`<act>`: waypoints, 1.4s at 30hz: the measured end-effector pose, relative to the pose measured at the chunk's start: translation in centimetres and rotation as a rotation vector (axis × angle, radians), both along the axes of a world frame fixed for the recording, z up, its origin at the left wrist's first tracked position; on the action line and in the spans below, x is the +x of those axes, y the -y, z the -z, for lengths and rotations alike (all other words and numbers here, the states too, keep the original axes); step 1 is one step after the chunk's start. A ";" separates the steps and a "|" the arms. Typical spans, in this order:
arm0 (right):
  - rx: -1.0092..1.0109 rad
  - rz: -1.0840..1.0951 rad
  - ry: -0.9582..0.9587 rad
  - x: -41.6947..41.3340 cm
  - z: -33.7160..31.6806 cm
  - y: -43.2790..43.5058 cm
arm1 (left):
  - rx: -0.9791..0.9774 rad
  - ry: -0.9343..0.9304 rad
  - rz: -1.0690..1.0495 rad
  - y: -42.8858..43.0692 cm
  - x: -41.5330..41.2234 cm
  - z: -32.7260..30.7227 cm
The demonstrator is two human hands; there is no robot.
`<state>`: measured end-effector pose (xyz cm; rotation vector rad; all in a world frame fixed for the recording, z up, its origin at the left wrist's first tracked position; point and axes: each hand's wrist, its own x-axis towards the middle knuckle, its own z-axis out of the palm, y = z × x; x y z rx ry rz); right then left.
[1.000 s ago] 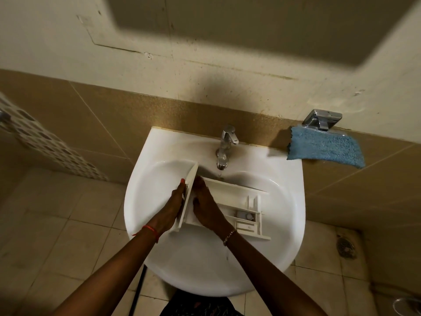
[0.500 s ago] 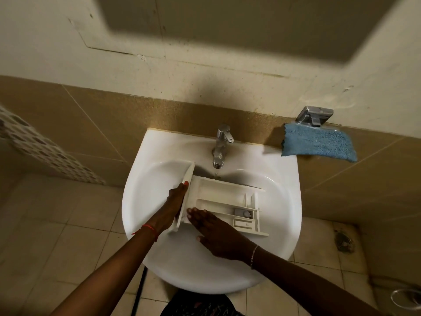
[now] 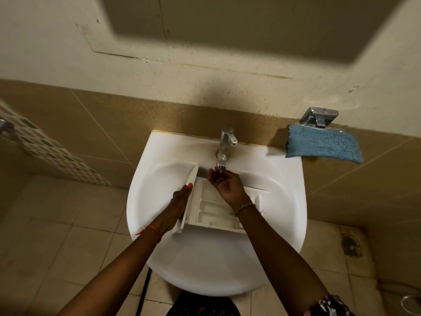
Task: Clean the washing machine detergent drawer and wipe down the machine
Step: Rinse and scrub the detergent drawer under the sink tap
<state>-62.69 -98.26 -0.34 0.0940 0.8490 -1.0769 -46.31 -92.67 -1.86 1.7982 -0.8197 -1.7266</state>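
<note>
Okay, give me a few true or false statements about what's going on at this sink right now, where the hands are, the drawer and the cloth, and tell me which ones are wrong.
1. The left hand grips the detergent drawer by its front panel. True.
2. The detergent drawer lies on the floor tiles. False: it is in the basin of the sink.
3. The right hand is cupped under the spout of the tap. True.
4. The right hand holds the blue cloth. False: the cloth hangs at the wall to the right of the sink, below a metal holder, and neither hand touches it.
</note>
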 end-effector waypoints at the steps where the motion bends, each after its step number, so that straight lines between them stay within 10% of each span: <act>1: 0.005 0.015 0.008 0.2 -0.1 0.0 | -0.015 -0.006 0.012 -0.1 -0.6 -1.6; 13: -0.165 -0.952 -0.608 -0.2 -4.4 -3.4 | -0.039 -0.074 -0.044 -0.3 -1.1 -1.9; 22: -0.117 -0.522 -1.637 -8.0 -1.1 -5.5 | -0.073 -0.060 0.103 0.6 -0.1 -2.9; 42: 0.076 -0.078 -0.858 -12.3 -3.4 -8.5 | -0.263 -0.147 0.441 -1.6 5.4 -4.8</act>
